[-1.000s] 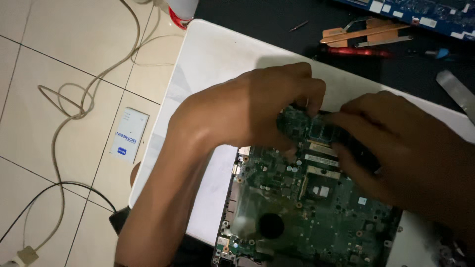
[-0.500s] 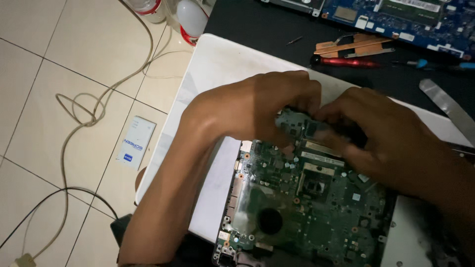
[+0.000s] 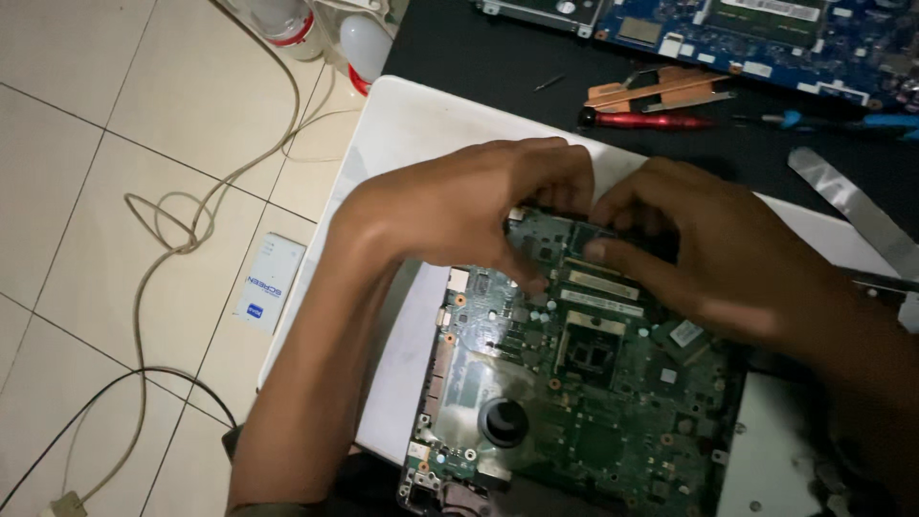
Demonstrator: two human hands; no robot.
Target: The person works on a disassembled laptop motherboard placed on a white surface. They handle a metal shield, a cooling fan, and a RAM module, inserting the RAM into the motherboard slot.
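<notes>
A green laptop circuit board [image 3: 574,402] lies on a white panel [image 3: 421,134] in the middle of the head view. My left hand [image 3: 469,206] curls over the board's far left corner, fingers bent down onto it. My right hand [image 3: 708,254] rests on the far edge beside it, fingertips pressing a small dark part there. What lies under the fingers is hidden. The two hands almost touch.
A blue circuit board [image 3: 766,29], a red-handled screwdriver [image 3: 651,121], a copper heat pipe [image 3: 661,91] and a metal strip [image 3: 852,206] lie on the black mat beyond. A white cable [image 3: 172,220] and a small white box [image 3: 271,282] lie on the tiled floor at left.
The view has shifted, so the board and hands sit lower and more centred. Both hands stay on the board's far edge, the fingers shifting slightly.
</notes>
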